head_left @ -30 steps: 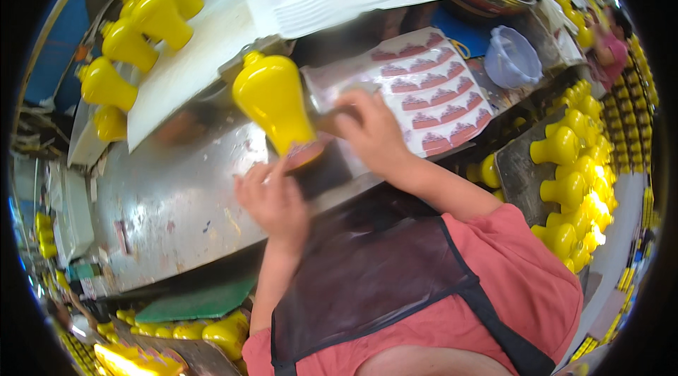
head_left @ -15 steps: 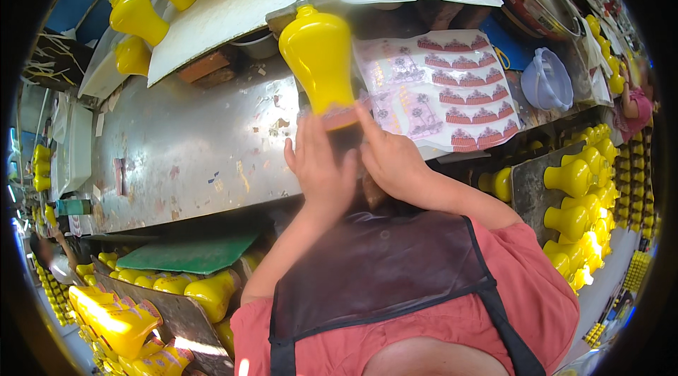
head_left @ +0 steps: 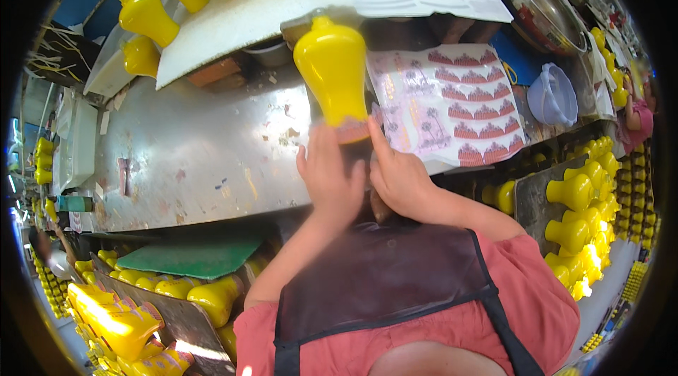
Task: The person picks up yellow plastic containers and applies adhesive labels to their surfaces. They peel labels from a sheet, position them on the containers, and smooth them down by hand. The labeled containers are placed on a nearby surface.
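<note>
Both hands are up in front of the person, over the near edge of the steel bench [head_left: 191, 157]. The left hand [head_left: 328, 181] and right hand [head_left: 399, 178] are closed together around the wide base of a yellow vase [head_left: 333, 68], fingers wrapped partly round it, with the narrow neck pointing away toward the far side. A reddish band sits at the base, right under the fingertips; I cannot tell whether it is fully stuck down.

My worry is that band: with 2 hands crowding 1 small patch, a thumb sliding sideways could wrinkle it or set it crooked. The vase is glossy and held only at 1 end, so a loosened grip could let it tip onto the bench. Just right of it lies the sticker sheet [head_left: 452, 104], near enough for an elbow or the vase to drag it. More yellow vases [head_left: 575, 192] crowd the right side.
</note>
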A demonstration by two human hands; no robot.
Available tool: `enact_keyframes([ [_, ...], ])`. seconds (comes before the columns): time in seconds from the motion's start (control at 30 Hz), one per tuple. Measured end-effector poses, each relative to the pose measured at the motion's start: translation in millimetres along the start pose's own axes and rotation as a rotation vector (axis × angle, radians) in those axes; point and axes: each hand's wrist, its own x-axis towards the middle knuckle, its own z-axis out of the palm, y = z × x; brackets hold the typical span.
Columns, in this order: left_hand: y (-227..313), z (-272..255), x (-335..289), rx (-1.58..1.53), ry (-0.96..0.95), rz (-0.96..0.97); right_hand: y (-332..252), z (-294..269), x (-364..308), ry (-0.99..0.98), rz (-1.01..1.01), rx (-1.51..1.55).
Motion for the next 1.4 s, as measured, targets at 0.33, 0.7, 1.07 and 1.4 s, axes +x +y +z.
enact_keyframes([
  [0.33,-4.4,3.1,-1.6,-0.022,0.022,0.032,-1.9,-3.7,2.0,-0.026,0.021,0.022],
  [0.7,-4.4,3.8,-2.2,-0.007,0.051,0.055,2.0,-2.6,1.0,-0.014,-0.007,0.016],
  [1.07,-0.2,-1.5,1.6,0.056,-0.025,0.054,7.1,-0.1,1.8,0.001,-0.016,0.048],
  [1.4,-22.5,-8.2,38.3,-0.139,-0.027,-0.118,21.4,-31.4,48.7,0.1,-0.015,0.401],
])
